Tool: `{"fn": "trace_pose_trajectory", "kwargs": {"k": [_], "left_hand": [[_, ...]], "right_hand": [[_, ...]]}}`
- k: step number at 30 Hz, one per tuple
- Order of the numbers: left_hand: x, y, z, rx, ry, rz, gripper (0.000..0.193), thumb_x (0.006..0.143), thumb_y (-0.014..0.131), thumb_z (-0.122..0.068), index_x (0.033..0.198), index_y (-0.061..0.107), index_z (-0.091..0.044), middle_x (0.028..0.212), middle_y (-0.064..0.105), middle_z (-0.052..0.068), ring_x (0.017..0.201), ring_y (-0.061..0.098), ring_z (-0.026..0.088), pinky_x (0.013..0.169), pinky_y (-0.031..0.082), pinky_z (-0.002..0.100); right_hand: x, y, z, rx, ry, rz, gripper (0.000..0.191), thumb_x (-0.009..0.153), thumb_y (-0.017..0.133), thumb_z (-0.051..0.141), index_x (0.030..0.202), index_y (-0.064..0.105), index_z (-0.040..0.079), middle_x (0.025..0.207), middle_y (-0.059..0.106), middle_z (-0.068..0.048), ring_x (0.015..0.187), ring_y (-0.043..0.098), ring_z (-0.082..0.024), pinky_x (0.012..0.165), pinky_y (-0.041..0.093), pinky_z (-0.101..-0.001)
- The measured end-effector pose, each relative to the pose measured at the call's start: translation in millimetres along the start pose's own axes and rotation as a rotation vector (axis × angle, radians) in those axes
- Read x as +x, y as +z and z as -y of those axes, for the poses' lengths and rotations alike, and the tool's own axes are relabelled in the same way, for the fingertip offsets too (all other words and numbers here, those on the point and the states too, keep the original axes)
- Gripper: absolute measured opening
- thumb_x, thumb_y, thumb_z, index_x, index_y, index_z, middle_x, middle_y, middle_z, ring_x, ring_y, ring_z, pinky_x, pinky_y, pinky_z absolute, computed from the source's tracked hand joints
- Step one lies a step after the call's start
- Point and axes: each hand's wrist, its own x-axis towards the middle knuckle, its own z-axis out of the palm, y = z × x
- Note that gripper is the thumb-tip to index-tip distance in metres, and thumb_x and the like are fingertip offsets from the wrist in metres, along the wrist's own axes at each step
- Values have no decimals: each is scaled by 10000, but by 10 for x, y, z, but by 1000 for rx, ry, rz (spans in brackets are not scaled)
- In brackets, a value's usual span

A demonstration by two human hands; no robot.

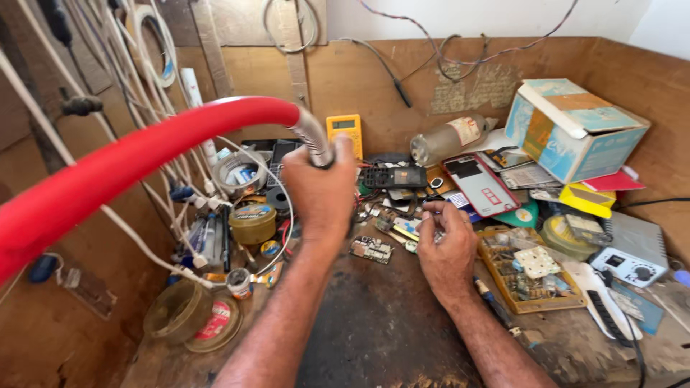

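Workbench (374, 338), dark and worn, fills the frame with wooden walls at 9, 12 and 3 o'clock; clutter sits along its far half.

Red hose (129, 154) is the largest item; it sweeps from the 8 o'clock edge up in an arc toward centre, ending in a ribbed metal nozzle (314, 140).

Left hand (321, 190): forearm rises from 6 o'clock, wrist straight, back of hand to camera; fingers wrapped fully round the nozzle, fist tight; nozzle emerges from the top of the fist toward 11 o'clock, hose well clear of the bench.

Right hand (447, 248): forearm enters from 5 o'clock, hand resting low on the bench at 3 o'clock of the left; fingertips pinched together on some small part; part too small to identify.

Cardboard box (571, 129) at 2 o'clock, lid open; yellow parts tray (528, 276) just at 3 o'clock of the right hand; yellow multimeter (344, 131) at 12 o'clock of the left fist; small circuit board (371, 249) lies between the two hands.
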Motion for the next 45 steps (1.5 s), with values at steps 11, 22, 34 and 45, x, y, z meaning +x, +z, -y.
{"fn": "trace_pose_trajectory", "kwargs": {"k": [11,22,34,45], "left_hand": [[-72,209,54,-218,180,-110,328,928,752,-252,745,594,-31,718,629,-20,664,568,57,602,490,345],[-195,145,-3,-200,-7,11,389,892,725,-238,598,583,-26,529,584,-25,499,502,49,468,406,341],[-110,198,-112,-202,21,52,385,889,697,-233,595,612,0,486,621,36,400,596,101,414,482,329],[-10,176,-55,-253,-13,132,377,912,690,-217,591,635,-27,479,610,30,380,599,108,387,462,307]], "right_hand": [[13,3,15,15,-6,-28,128,942,637,60,1043,678,-8,885,707,-147,782,733,-240,730,564,-366],[19,28,-27,18,29,15,113,971,627,72,1035,673,-10,851,728,-123,767,739,-208,740,557,-369],[28,31,-159,148,-52,-21,100,981,629,8,1065,647,-44,902,727,-145,783,745,-179,691,573,-320],[46,40,-138,174,-9,-1,103,981,623,11,1061,641,-51,883,713,-142,720,746,-191,645,558,-320]]}}
